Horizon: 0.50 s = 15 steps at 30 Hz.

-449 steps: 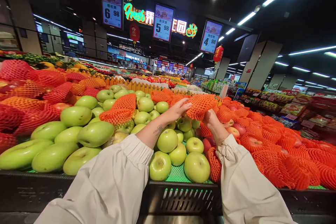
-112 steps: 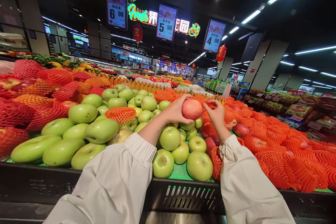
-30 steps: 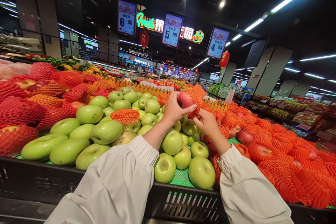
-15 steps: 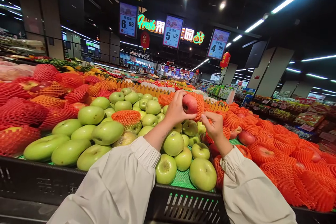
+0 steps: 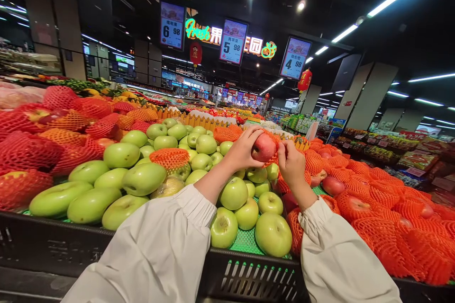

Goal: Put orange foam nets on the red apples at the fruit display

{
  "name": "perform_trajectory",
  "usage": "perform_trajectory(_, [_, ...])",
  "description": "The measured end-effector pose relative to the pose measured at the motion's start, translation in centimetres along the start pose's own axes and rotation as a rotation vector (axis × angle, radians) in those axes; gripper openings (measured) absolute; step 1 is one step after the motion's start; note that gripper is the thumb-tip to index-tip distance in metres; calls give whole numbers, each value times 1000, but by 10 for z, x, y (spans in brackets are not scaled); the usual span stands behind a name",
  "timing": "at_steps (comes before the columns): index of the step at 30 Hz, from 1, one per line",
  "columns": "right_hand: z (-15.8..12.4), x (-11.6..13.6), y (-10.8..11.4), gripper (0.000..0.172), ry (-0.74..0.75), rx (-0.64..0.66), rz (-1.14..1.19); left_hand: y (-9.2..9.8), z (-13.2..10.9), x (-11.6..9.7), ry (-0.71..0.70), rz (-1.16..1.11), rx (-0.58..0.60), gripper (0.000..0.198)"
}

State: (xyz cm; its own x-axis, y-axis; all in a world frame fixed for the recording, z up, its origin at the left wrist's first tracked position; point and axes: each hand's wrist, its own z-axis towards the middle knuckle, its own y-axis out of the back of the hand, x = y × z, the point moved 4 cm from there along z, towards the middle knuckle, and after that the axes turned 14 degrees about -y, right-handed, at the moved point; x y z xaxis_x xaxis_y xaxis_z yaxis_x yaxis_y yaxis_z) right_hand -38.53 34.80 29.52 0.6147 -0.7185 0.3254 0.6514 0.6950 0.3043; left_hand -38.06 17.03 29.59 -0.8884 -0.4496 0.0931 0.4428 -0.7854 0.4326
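My left hand (image 5: 248, 148) is wrapped round a red apple (image 5: 263, 147), held above the heap of green apples (image 5: 234, 193). An orange foam net (image 5: 274, 138) covers the far and right side of that apple, while its near left face is bare. Thumb and fingers of my right hand (image 5: 291, 162) pinch the net at the apple's right edge. Another orange foam net (image 5: 169, 158) lies over a green apple left of my left forearm. Red apples in orange nets (image 5: 355, 203) are heaped to the right of my right hand.
A black slatted crate (image 5: 259, 277) with a green mesh liner (image 5: 245, 241) holds the green apples. Fruit in red and orange nets (image 5: 28, 151) is piled at the left. Low yellow picket fencing (image 5: 199, 120) runs behind the apples. Price screens (image 5: 232, 42) hang overhead.
The apple has turned slightly in my left hand and sits a little lower and further right. My right hand has risen along the net to the apple's upper right edge.
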Motion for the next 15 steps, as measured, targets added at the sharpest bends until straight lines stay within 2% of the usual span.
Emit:
perform_trajectory(3, [-3, 8, 6, 31, 60, -16, 97, -2, 1, 1, -7, -46, 27, 89])
perform_trajectory(7, [-5, 24, 13, 28, 159, 121, 210, -3, -1, 1, -16, -39, 5, 87])
perform_trajectory(10, [-2, 23, 15, 29, 142, 110, 250, 0, -2, 2, 14, 2, -16, 86])
perform_trajectory(11, [-1, 18, 14, 33, 112, 72, 266, 1, -2, 2, 21, 14, -32, 85])
perform_trajectory(12, [1, 12, 12, 45, 70, 38, 288, 3, -2, 2, 22, 21, -54, 86])
perform_trajectory(13, [2, 4, 7, 62, 17, 24, 318, 4, -1, 1, 17, 24, -76, 86])
perform_trajectory(15, [4, -14, -8, 98, -117, 76, 410, 6, 0, -1, 2, 19, -102, 87])
